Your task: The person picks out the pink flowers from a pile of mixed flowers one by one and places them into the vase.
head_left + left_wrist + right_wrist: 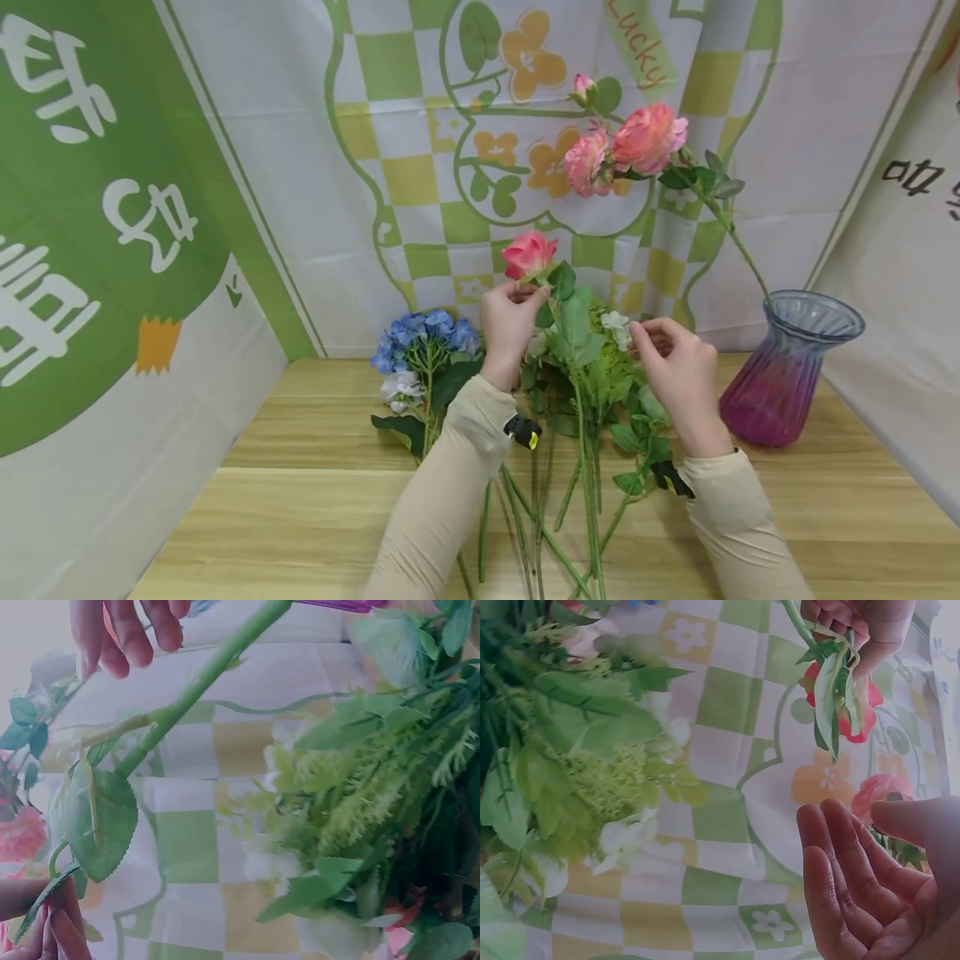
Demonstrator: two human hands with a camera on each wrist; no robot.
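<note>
A pink-red rose (529, 254) stands upright on a long green stem with leaves. Just under its bloom, my left hand (510, 327) pinches it between thumb and fingers; in the left wrist view a serrated leaf (101, 825) hangs by these fingertips. My right hand (682, 379) is raised to the right of the rose stem, beside small white blossoms (617, 327). Its fingers are loosely bent around nothing in the right wrist view, with the palm (885, 922) showing. In that view the rose (859, 716) is partly covered by its leaves.
At right stands a blue-to-purple ribbed glass vase (780, 367), holding a leaning branch of pink blooms (651, 140). Blue hydrangeas (435, 333) and a white flower (401, 389) lie at left. Several stems spread over the wooden table (300, 508). A printed cloth (285, 208) hangs behind.
</note>
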